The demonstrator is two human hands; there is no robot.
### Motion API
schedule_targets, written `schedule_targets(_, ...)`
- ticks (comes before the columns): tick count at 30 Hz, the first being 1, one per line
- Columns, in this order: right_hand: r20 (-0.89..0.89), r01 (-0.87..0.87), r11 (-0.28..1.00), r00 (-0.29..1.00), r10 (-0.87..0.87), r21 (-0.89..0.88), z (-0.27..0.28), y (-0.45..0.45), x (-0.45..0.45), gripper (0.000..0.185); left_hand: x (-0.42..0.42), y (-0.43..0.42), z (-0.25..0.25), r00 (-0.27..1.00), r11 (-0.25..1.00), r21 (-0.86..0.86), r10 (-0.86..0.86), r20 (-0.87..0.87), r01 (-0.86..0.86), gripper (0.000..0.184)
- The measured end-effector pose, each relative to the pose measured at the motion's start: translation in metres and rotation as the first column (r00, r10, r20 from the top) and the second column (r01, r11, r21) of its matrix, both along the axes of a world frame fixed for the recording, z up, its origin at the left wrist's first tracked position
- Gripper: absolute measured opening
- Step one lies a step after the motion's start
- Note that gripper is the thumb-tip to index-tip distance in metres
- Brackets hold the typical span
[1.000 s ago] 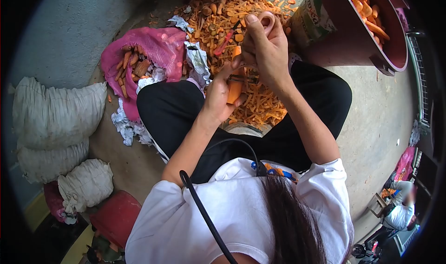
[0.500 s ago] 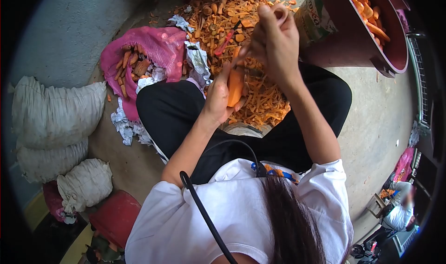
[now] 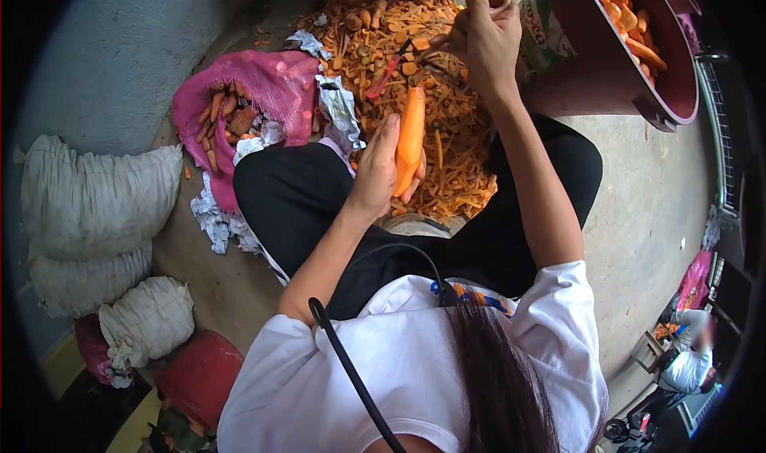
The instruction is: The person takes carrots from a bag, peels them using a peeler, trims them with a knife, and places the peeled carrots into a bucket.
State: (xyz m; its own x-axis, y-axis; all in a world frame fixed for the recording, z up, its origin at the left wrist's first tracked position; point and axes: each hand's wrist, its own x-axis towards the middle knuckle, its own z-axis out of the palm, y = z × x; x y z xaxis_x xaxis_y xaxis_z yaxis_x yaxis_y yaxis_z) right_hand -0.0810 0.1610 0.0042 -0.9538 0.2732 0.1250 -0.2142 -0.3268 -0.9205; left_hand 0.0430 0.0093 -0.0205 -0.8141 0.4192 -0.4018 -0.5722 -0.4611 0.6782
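My left hand (image 3: 379, 170) is wrapped round a peeled orange carrot (image 3: 411, 138), whose narrower end points away from me. Farther off and to the right, my raised right hand (image 3: 491, 46) is closed on a tool with a pinkish ring-shaped end (image 3: 500, 1); the fingers hide most of the tool. A gap separates it from the carrot. Below both hands spreads a heap of carrot peelings (image 3: 455, 154), with cut ends and slices mixed in. A red-handled tool with a dark tip (image 3: 387, 78) lies on the heap.
A pink mesh sack (image 3: 275, 78) with unpeeled carrots lies to the left, beside crumpled paper (image 3: 339, 110). White sacks (image 3: 96, 198) and a red container (image 3: 199, 377) are farther left. A dark red bucket (image 3: 590, 70) of peeled carrots stands right. Another person (image 3: 690, 365) sits at far right.
My right hand has moved away from the carrot, forward and slightly right. The carrot's far end now shows uncovered. My left hand keeps its hold with little movement.
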Motion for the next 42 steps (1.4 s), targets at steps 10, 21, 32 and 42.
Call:
schedule_targets(10,-0.389,0.488,0.759,0.859,-0.332,0.431,-0.048,0.006,-0.044,0.013,0.011,0.004,0.006,0.986,0.966,-0.26,-0.041,-0.164,-0.003,0.046)
schedule_targets(21,-0.019,-0.049,0.998,0.999,0.048,-0.042,0.024,-0.004,0.025,0.018,-0.004,-0.003,-0.02,0.977,0.946,0.295,0.074,0.202,-0.132,0.045)
schedule_targets(32,-0.015,-0.329,0.908,0.942,0.337,-0.262,0.022,-0.031,0.061,0.023,-0.004,0.004,-0.002,0.992,0.977,0.181,0.101,0.076,-0.113,0.042)
schedule_targets(42,-0.275,0.411,0.816,0.907,-0.32,0.406,-0.049,0.019,-0.049,0.012,0.002,0.002,0.0,0.999,0.979,0.203,-0.014,0.037,0.006,0.059)
